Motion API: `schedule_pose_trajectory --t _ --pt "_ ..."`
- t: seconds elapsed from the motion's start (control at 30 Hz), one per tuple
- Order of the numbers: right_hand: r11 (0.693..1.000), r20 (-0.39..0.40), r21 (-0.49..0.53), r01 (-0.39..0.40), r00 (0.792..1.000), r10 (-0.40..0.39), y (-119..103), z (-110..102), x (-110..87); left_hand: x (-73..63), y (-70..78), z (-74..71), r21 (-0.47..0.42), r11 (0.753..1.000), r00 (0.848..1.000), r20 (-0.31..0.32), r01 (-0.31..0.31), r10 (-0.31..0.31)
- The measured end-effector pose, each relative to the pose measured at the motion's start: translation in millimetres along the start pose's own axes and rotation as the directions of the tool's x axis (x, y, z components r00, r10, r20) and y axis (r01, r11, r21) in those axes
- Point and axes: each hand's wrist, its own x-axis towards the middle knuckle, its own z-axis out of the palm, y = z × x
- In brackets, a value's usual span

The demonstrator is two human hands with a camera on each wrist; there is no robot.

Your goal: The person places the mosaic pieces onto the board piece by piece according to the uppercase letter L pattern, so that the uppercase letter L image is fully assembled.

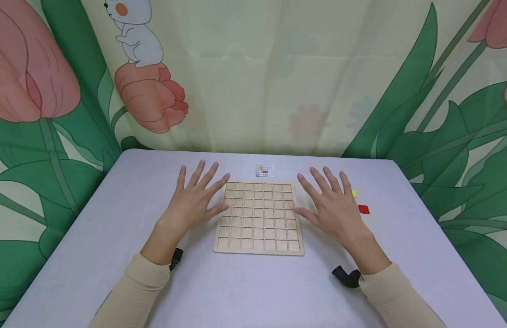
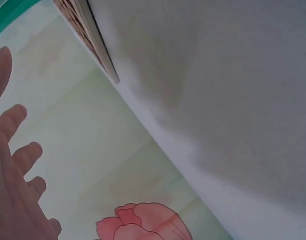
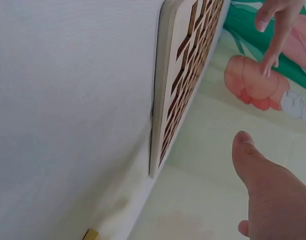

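A square wooden board with a grid of shallow cells lies flat mid-table. My left hand hovers by its left edge, fingers straight and spread, holding nothing. On the other side my right hand is spread the same way, its thumb near the board's right edge. Behind the board lies a small printed grid card with coloured squares. A red piece and a yellow piece lie just beyond the right hand, which partly hides the yellow one. The right wrist view shows the board edge-on.
The white table ends at a rounded back edge, with a curtain printed with tulips and a white animal behind it. Black wrist cameras, one on the right and one on the left, jut inward from the sleeves.
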Motion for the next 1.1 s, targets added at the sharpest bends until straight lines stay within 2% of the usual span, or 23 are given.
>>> schedule_pose_trajectory --t 0.2,0.33,0.47,0.6,0.7,0.83,1.1 --pt "1.000 -0.008 -0.010 0.001 1.000 -0.002 10 4 -9.3 0.3 -1.2 2.2 -0.008 1.000 1.000 0.027 -0.008 0.008" --pt "1.000 -0.013 -0.016 0.015 1.000 -0.015 19 3 -16.4 1.4 -1.5 3.5 -0.004 1.000 1.000 0.018 0.001 0.000" --pt "1.000 -0.008 -0.012 -0.011 1.000 0.011 29 1 -23.1 2.5 -2.1 6.1 -0.030 1.000 1.000 0.028 -0.005 0.006" --pt "0.999 0.007 0.003 -0.035 0.999 0.035 34 3 -25.9 2.8 -6.7 8.1 -0.042 0.999 0.998 0.055 0.017 -0.015" --pt "0.999 0.011 0.020 -0.042 0.999 0.042 38 7 -28.1 5.1 -10.2 8.9 -0.076 0.997 0.996 0.086 0.029 -0.022" --pt "0.996 0.022 0.079 -0.049 0.999 0.048 46 15 -35.1 9.7 -13.1 11.0 -0.165 0.986 0.990 0.141 0.010 0.013" --pt "0.980 0.148 0.185 -0.069 0.988 0.042 61 18 -47.5 16.6 -19.2 12.4 -0.252 0.967 0.969 0.243 0.020 0.043"
